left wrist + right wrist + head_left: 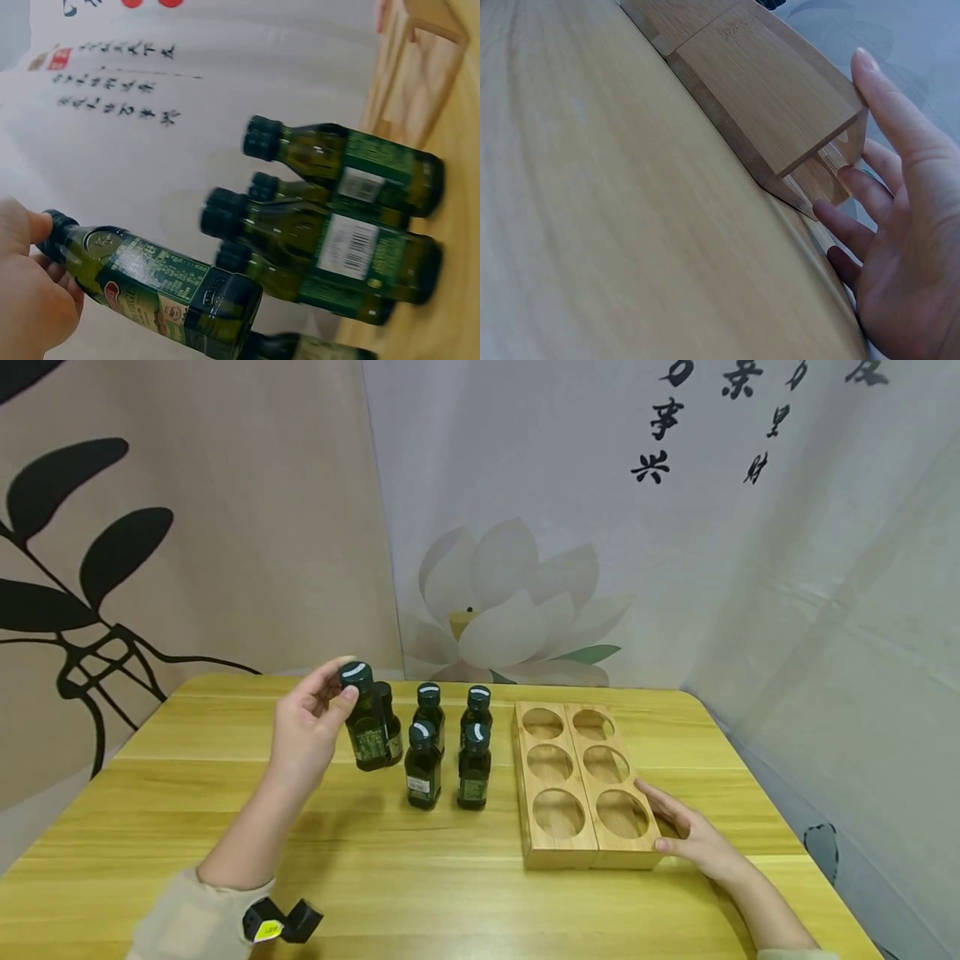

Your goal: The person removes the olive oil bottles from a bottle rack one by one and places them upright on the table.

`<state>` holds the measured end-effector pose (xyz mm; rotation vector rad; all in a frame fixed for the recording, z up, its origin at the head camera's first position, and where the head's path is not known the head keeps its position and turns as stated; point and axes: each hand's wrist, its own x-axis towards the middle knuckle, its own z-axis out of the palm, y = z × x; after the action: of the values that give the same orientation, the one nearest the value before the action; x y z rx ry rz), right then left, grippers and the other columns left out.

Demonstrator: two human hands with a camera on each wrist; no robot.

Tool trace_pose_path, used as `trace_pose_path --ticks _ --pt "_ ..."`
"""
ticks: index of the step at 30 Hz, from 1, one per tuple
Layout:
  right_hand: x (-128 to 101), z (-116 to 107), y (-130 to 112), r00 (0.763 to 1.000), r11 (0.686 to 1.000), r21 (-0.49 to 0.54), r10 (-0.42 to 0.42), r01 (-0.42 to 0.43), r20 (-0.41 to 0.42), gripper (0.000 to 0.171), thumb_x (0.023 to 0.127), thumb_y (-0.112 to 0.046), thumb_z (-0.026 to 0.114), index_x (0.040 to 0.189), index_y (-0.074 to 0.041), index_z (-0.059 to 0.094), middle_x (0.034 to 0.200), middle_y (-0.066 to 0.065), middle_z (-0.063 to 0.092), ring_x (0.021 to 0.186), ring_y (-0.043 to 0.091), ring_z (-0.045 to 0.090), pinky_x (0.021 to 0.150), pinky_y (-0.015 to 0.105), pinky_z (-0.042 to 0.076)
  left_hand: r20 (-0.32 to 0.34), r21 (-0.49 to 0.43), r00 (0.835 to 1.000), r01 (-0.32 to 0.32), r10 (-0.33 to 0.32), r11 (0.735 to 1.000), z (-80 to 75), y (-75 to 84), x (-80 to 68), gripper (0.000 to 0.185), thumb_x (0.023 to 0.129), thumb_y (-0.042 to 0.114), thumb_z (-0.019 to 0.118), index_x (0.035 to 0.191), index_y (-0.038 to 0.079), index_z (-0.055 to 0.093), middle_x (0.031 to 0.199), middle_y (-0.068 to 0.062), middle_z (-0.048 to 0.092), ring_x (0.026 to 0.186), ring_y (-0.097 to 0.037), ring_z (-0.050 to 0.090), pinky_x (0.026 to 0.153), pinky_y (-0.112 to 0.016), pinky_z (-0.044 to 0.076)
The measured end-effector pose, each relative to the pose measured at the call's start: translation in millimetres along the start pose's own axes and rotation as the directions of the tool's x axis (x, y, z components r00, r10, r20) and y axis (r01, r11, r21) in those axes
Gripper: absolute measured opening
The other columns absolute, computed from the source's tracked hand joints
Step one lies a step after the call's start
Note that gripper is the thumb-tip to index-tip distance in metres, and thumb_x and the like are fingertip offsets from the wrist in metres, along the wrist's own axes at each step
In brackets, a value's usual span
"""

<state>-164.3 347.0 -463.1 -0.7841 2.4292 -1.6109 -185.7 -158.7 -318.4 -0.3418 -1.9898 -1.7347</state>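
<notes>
My left hand (309, 720) pinches a small dark green olive oil bottle (367, 731) by its cap. In the left wrist view this bottle (154, 289) slants, its printed label facing the camera. Another bottle (393, 739) stands just behind it, partly hidden. To the right stand several like bottles, the front ones being one with a white barcode (422, 777) and one with a green label (473, 777). My right hand (697, 837) touches the right side of a wooden holder (558, 857), thumb at its near corner. In the right wrist view its fingers (866, 191) lie loosely beside the holder's open side.
The holder consists of two blocks side by side, each with a row of 3 round holes. A yellow wood-grain table (420, 893) bears everything. A printed curtain (285, 527) hangs behind its far edge and along the right.
</notes>
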Motion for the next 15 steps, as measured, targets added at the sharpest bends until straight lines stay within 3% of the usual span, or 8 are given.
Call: trace_pose_path --ticks 6,15 --pt "-0.1 -0.3 0.1 1.000 1.000 -0.002 0.019 -0.019 -0.007 0.071 0.093 -0.023 0.065 0.152 -0.013 0.027 0.153 0.022 0.021 0.127 0.000 0.035 0.097 0.021 0.033 0.023 0.016 0.999 0.030 -0.031 0.999 0.0 -16.5 -8.5 0.035 0.095 0.001 0.057 0.130 -0.004 0.054 0.113 -0.011 0.056 0.099 -0.014 0.052 0.085 -0.014 0.044" --pt "0.0 0.1 -1.6 1.000 1.000 0.004 0.021 -0.021 -0.005 0.072 0.092 -0.023 0.066 0.152 -0.013 0.028 0.152 0.023 0.022 0.127 0.000 0.035 0.097 0.021 0.033 0.031 0.039 0.996 0.081 -0.083 0.996 -1.5 -39.6 -19.0 0.036 0.095 0.001 0.057 0.130 -0.002 0.054 0.113 -0.014 0.056 0.099 -0.013 0.051 0.085 -0.014 0.044"
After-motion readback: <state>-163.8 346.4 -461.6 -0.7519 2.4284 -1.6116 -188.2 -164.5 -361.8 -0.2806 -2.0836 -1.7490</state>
